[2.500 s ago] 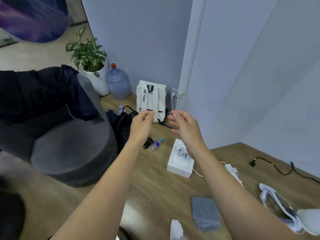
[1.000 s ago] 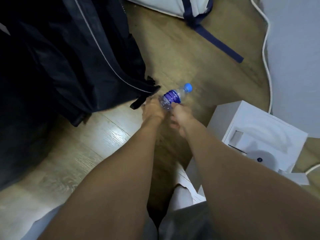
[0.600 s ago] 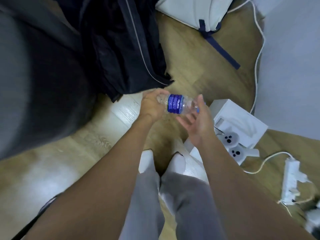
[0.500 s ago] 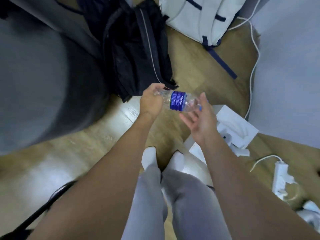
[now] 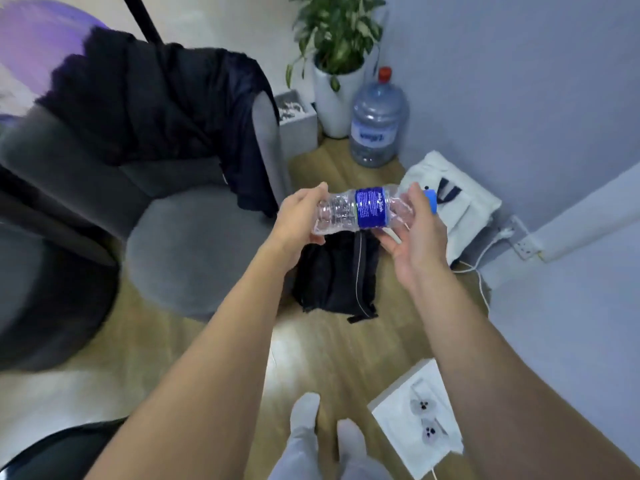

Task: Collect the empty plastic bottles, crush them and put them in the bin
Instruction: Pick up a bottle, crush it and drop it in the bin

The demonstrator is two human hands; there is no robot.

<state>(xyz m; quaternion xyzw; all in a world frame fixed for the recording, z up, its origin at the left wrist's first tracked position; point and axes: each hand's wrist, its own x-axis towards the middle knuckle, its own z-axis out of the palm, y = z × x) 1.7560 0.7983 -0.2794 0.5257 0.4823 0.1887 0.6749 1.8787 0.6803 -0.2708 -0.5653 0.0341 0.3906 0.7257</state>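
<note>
A clear empty plastic bottle (image 5: pixel 367 209) with a blue label and blue cap lies sideways in the air in front of me. My left hand (image 5: pixel 298 220) grips its base end. My right hand (image 5: pixel 415 237) holds the neck end, fingers curled around it just below the cap. The bottle's body looks round, not flattened. No bin is in sight.
A grey armchair (image 5: pixel 194 237) draped with a dark jacket stands at left. A black backpack (image 5: pixel 339 271) lies on the wood floor under the bottle, a white bag (image 5: pixel 460 209) beside the wall. A big water jug (image 5: pixel 377 126), a potted plant (image 5: pixel 339 32) and a white box (image 5: pixel 412 427) are nearby.
I have stood up from the floor with the bottle. It rose to chest height, and my right hand went from open beneath it to gripping its neck end.
</note>
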